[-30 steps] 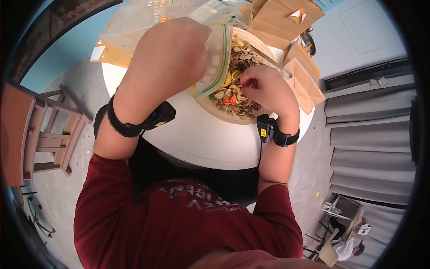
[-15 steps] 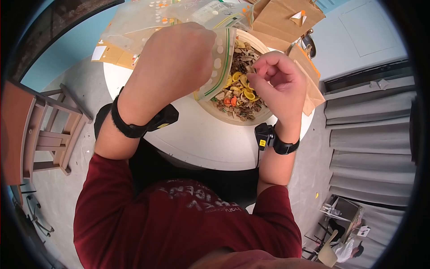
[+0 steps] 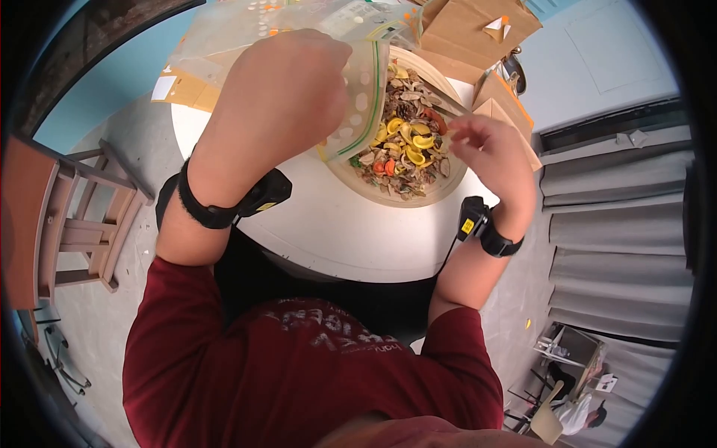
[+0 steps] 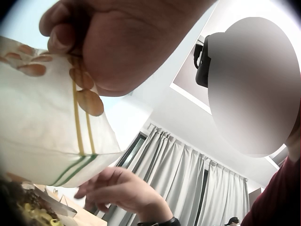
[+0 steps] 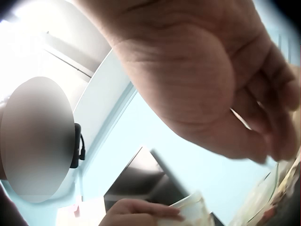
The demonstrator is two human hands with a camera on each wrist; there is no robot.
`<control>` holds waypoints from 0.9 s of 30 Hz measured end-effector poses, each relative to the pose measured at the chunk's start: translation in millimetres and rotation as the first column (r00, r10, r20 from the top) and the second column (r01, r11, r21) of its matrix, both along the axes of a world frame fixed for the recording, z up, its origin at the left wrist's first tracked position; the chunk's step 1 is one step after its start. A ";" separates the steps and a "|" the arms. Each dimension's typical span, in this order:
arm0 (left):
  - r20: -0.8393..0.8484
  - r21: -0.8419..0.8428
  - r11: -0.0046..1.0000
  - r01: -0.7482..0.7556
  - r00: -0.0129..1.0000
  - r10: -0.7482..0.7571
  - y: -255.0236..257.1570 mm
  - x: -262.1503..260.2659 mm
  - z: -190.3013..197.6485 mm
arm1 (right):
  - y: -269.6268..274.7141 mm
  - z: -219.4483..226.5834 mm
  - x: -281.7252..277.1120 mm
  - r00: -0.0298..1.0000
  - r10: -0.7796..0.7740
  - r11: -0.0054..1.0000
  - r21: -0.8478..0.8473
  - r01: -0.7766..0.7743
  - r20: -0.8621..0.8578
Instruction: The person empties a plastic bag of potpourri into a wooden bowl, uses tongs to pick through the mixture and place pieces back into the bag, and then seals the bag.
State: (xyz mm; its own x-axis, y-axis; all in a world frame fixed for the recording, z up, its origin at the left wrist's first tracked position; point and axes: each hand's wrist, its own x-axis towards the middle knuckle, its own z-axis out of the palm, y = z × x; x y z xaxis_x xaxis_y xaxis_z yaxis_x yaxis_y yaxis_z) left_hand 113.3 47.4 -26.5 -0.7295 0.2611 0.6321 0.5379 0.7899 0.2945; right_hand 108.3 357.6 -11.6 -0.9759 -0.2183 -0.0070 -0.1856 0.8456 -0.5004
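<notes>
My left hand [image 3: 291,101] grips a clear zip bag [image 3: 358,104] with pale dots and a green seal line. Its mouth hangs over the left part of a round beige bowl [image 3: 447,196]. In the left wrist view the bag [image 4: 42,117] hangs below the curled fingers, with yellow and green lines along its opening. Dried potpourri-like bits [image 3: 407,179] fill the bowl: brown flakes, yellow curled pieces [image 3: 414,142], orange pieces [image 3: 385,167] and a dark cone. At the bowl's right rim is my right hand [image 3: 497,157], fingers loosely bent, nothing visible between them.
A flat metal utensil [image 3: 446,110] lies at the bowl's right side. Brown paper bags [image 3: 463,37] stand behind and to the right. More clear plastic bags [image 3: 216,45] lie at the back left of the white round table [image 3: 328,231]. A wooden chair [image 3: 89,216] is at left.
My right hand was down in the dried bits, then lifted, and has moved right to the rim, uncovering yellow curled pieces and a reddish piece. My left hand stays on the bag.
</notes>
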 end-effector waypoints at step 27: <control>-0.042 0.030 0.998 0.051 0.998 -0.049 2.9 -0.8 0.8 | 15.0 -36.2 -23.7 0.999 -0.033 0.991 0.135 0.028 0.037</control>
